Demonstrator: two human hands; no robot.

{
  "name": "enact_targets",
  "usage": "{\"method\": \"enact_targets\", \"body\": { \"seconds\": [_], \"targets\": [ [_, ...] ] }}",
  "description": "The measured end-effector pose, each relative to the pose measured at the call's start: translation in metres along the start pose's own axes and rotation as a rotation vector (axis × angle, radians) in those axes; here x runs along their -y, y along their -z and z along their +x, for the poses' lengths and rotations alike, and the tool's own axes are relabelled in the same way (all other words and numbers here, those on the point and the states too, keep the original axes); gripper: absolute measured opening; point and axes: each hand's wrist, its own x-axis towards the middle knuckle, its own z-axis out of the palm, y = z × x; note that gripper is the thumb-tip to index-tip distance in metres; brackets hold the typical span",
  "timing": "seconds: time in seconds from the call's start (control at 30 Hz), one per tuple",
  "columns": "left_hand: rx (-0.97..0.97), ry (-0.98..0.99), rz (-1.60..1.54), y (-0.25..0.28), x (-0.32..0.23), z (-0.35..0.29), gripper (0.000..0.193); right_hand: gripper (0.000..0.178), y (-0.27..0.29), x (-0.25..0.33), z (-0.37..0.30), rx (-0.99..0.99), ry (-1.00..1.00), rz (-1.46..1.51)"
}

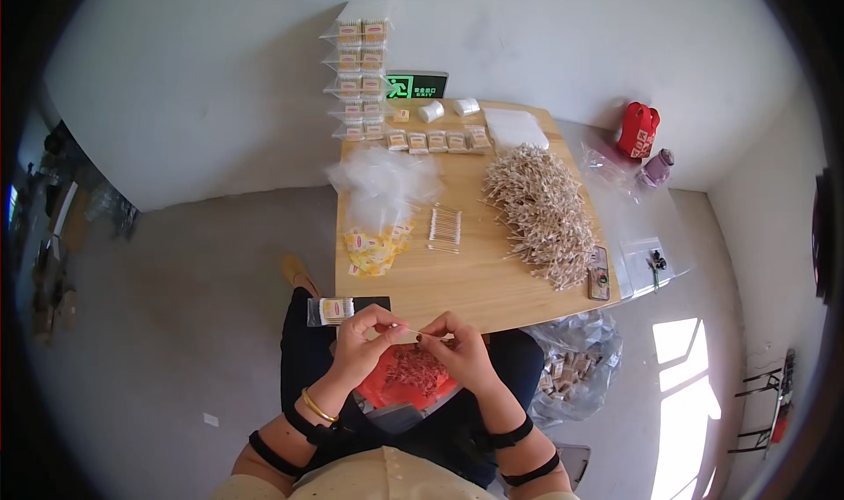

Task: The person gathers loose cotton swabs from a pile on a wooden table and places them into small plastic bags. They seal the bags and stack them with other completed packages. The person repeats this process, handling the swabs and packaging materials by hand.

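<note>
The left hand (367, 344) and right hand (457, 351) are pinching a cotton swab (412, 330) by the tabletop's (440, 285) near edge, its long axis running left to right, the right end slanting slightly personward. A swab heap (541, 214) is lying along the right edge.
</note>
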Motion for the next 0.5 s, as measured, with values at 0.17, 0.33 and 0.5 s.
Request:
{"method": "enact_targets", "body": {
  "seconds": [0.17, 0.33, 0.5],
  "targets": [
    [0.191, 0.093, 0.352, -0.001, -0.007, -0.015, 0.011, 0.014, 0.004, -0.014, -0.011, 0.003, 0.204, -0.407],
    [0.465, -0.054, 0.901, 0.000, 0.021, -0.037, 0.069, 0.018, 0.013, -0.104, -0.037, 0.087, 0.156, -0.909],
    [0.524, -0.039, 0.828, 0.004, 0.043, -0.028, 0.059, 0.020, 0.020, -0.100, -0.025, -0.109, 0.154, -0.919]
  ]
}}
